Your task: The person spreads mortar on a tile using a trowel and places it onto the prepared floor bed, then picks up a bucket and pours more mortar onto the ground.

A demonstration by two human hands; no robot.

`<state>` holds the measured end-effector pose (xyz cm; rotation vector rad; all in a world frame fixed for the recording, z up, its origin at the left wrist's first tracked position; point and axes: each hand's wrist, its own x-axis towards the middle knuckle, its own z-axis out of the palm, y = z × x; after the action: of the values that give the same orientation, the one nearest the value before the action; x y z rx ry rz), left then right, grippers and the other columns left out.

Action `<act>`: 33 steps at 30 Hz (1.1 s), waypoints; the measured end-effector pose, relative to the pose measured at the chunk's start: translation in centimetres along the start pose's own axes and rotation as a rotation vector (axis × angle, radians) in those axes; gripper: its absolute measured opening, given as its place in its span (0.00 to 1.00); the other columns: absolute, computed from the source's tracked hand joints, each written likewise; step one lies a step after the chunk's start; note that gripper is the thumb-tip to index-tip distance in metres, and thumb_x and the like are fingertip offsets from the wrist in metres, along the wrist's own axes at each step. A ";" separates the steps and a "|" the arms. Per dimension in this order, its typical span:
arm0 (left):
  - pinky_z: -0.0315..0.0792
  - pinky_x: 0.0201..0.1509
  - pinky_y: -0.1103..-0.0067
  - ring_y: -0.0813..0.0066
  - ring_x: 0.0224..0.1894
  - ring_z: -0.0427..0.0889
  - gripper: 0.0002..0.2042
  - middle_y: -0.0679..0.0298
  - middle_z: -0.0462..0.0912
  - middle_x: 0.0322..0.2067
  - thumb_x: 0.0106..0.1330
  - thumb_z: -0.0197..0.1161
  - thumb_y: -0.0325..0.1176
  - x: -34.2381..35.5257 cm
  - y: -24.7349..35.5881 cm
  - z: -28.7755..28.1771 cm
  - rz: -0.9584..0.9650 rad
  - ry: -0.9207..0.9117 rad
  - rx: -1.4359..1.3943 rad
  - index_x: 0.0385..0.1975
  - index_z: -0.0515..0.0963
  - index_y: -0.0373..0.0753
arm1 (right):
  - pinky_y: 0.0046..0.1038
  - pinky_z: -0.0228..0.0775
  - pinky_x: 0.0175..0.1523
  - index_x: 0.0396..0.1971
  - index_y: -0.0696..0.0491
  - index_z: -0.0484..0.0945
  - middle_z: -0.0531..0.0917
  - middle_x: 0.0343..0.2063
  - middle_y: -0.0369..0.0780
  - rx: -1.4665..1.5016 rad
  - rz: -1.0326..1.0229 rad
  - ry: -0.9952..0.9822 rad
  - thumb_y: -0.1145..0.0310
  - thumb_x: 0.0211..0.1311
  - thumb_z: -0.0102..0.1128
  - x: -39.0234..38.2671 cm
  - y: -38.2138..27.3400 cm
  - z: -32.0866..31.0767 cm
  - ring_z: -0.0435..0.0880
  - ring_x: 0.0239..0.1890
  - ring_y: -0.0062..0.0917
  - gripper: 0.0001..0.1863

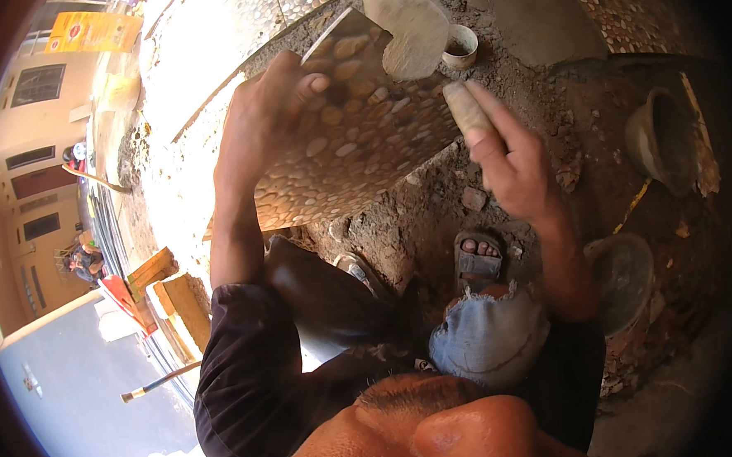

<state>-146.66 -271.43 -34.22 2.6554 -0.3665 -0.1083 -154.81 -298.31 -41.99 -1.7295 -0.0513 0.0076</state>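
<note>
Gripping the upper left edge of a square brown ceramic tile with a glossy pebble pattern [350,137], the left hand [260,119] has its fingers curled over the rim and thumb on the face, holding the tile tilted above rough, crumbly dirt ground [433,207]. A small round grey cup [461,46] with dark contents sits on the dirt beyond the tile, and a grey bucket [664,141] lies tipped to the right. At the tile's right edge, the right hand [510,157] is closed around a short greyish-tan rubbing block [465,108], wrist raised.
</note>
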 end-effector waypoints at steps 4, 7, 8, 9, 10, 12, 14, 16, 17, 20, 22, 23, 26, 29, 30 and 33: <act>0.73 0.29 0.68 0.52 0.27 0.81 0.23 0.53 0.82 0.26 0.66 0.53 0.56 0.0 0.4 -0.1 -0.051 -0.014 -0.026 0.36 0.72 0.37 | 0.29 0.72 0.51 0.60 0.62 0.65 0.81 0.45 0.52 0.010 -0.081 0.059 0.63 0.68 0.51 0.1 0.9 0.6 0.82 0.48 0.34 0.25; 0.73 0.28 0.68 0.53 0.26 0.81 0.23 0.52 0.82 0.26 0.66 0.53 0.56 -0.4 0.3 -0.1 -0.001 0.009 0.047 0.36 0.72 0.37 | 0.31 0.71 0.53 0.60 0.62 0.65 0.80 0.47 0.53 -0.027 -0.091 0.011 0.62 0.68 0.50 0.1 1.0 0.8 0.80 0.51 0.35 0.25; 0.73 0.28 0.68 0.54 0.26 0.81 0.23 0.52 0.82 0.26 0.66 0.53 0.56 -0.3 0.1 0.0 0.065 0.031 0.093 0.35 0.72 0.37 | 0.31 0.71 0.54 0.60 0.62 0.65 0.80 0.47 0.54 -0.067 -0.116 -0.020 0.62 0.68 0.50 0.2 1.3 0.8 0.80 0.51 0.35 0.26; 0.73 0.28 0.68 0.54 0.25 0.81 0.24 0.52 0.82 0.26 0.66 0.53 0.57 -0.2 0.2 -0.1 0.042 0.017 0.041 0.35 0.71 0.37 | 0.31 0.71 0.54 0.60 0.62 0.65 0.80 0.47 0.54 -0.061 -0.111 0.006 0.62 0.69 0.50 0.2 1.5 0.7 0.80 0.52 0.35 0.26; 0.73 0.27 0.68 0.54 0.25 0.81 0.24 0.52 0.82 0.25 0.66 0.53 0.57 -0.2 0.2 -0.3 0.019 0.002 -0.011 0.35 0.71 0.37 | 0.31 0.70 0.54 0.61 0.62 0.65 0.80 0.48 0.53 -0.008 -0.077 0.024 0.62 0.69 0.49 0.1 1.2 0.7 0.80 0.52 0.36 0.26; 0.73 0.27 0.68 0.54 0.24 0.81 0.24 0.52 0.82 0.25 0.66 0.53 0.57 -0.2 0.1 0.0 -0.025 -0.015 -0.036 0.35 0.71 0.37 | 0.32 0.70 0.55 0.61 0.62 0.64 0.80 0.48 0.53 0.096 -0.011 0.063 0.63 0.69 0.49 -0.1 0.8 0.5 0.79 0.53 0.37 0.26; 0.73 0.27 0.68 0.54 0.24 0.81 0.24 0.53 0.82 0.24 0.66 0.53 0.57 -0.1 0.3 0.2 -0.043 -0.007 0.020 0.35 0.70 0.37 | 0.31 0.70 0.55 0.61 0.62 0.64 0.80 0.48 0.53 0.021 -0.082 0.044 0.63 0.68 0.49 -0.4 1.1 1.2 0.79 0.52 0.36 0.26; 0.72 0.27 0.68 0.53 0.24 0.81 0.24 0.52 0.82 0.24 0.66 0.53 0.57 -0.3 -0.6 0.1 -0.004 0.018 -0.074 0.35 0.70 0.37 | 0.31 0.70 0.54 0.61 0.61 0.64 0.80 0.48 0.52 -0.026 -0.089 -0.002 0.64 0.68 0.50 -0.4 0.5 1.5 0.80 0.52 0.36 0.26; 0.72 0.27 0.68 0.52 0.24 0.81 0.23 0.52 0.82 0.24 0.66 0.53 0.56 -0.3 -0.7 0.2 0.013 0.028 -0.121 0.35 0.69 0.37 | 0.32 0.70 0.54 0.61 0.61 0.64 0.80 0.48 0.53 0.016 -0.087 0.044 0.64 0.68 0.50 -0.3 0.6 1.3 0.79 0.53 0.37 0.26; 0.72 0.26 0.68 0.53 0.24 0.81 0.23 0.51 0.81 0.23 0.66 0.54 0.55 0.1 -0.1 0.1 -0.002 -0.013 -0.030 0.34 0.69 0.37 | 0.32 0.71 0.52 0.61 0.61 0.64 0.80 0.46 0.53 0.055 0.017 0.068 0.65 0.67 0.50 -0.4 0.3 0.7 0.80 0.49 0.38 0.25; 0.72 0.26 0.68 0.52 0.24 0.81 0.23 0.51 0.81 0.23 0.65 0.54 0.55 -0.1 -0.2 0.1 -0.016 0.000 -0.005 0.34 0.69 0.37 | 0.29 0.73 0.45 0.61 0.60 0.64 0.82 0.40 0.49 -0.046 -0.043 -0.002 0.64 0.68 0.50 -0.4 0.5 0.9 0.83 0.40 0.33 0.25; 0.72 0.25 0.68 0.52 0.24 0.81 0.23 0.51 0.81 0.22 0.65 0.55 0.55 -0.2 -0.4 0.2 -0.022 0.006 0.005 0.34 0.69 0.37 | 0.29 0.73 0.43 0.61 0.60 0.64 0.83 0.38 0.48 -0.069 -0.042 -0.009 0.64 0.68 0.50 -0.3 0.6 0.8 0.83 0.37 0.32 0.25; 0.72 0.26 0.67 0.51 0.24 0.80 0.22 0.51 0.79 0.21 0.65 0.55 0.55 -0.2 0.0 -0.1 -0.011 -0.002 -0.096 0.34 0.69 0.37 | 0.29 0.73 0.43 0.61 0.60 0.65 0.83 0.38 0.49 -0.005 0.030 0.038 0.63 0.67 0.51 -0.3 0.3 0.6 0.84 0.37 0.33 0.25; 0.73 0.27 0.66 0.50 0.25 0.81 0.22 0.51 0.79 0.20 0.66 0.54 0.54 -0.1 0.1 0.2 -0.005 0.007 0.020 0.34 0.70 0.37 | 0.28 0.74 0.41 0.61 0.60 0.65 0.83 0.37 0.47 -0.067 -0.021 -0.001 0.63 0.68 0.51 -0.1 0.8 0.9 0.83 0.35 0.30 0.25; 0.73 0.27 0.66 0.50 0.25 0.81 0.21 0.51 0.78 0.21 0.66 0.54 0.54 -0.1 0.0 0.2 0.043 0.017 -0.009 0.34 0.70 0.37 | 0.27 0.73 0.42 0.61 0.60 0.65 0.83 0.38 0.47 -0.083 -0.059 -0.008 0.62 0.68 0.51 0.0 0.9 0.9 0.83 0.36 0.29 0.25; 0.73 0.27 0.65 0.50 0.26 0.81 0.21 0.52 0.78 0.21 0.66 0.54 0.54 -0.2 -0.5 0.2 0.120 0.032 -0.047 0.33 0.70 0.38 | 0.29 0.71 0.48 0.60 0.61 0.66 0.81 0.43 0.49 -0.016 -0.109 0.036 0.62 0.67 0.51 0.2 0.9 1.1 0.81 0.44 0.32 0.25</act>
<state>-146.80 -270.99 -34.61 2.5783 -0.5057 -0.0363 -154.64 -297.38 -43.05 -1.7404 -0.1187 -0.1046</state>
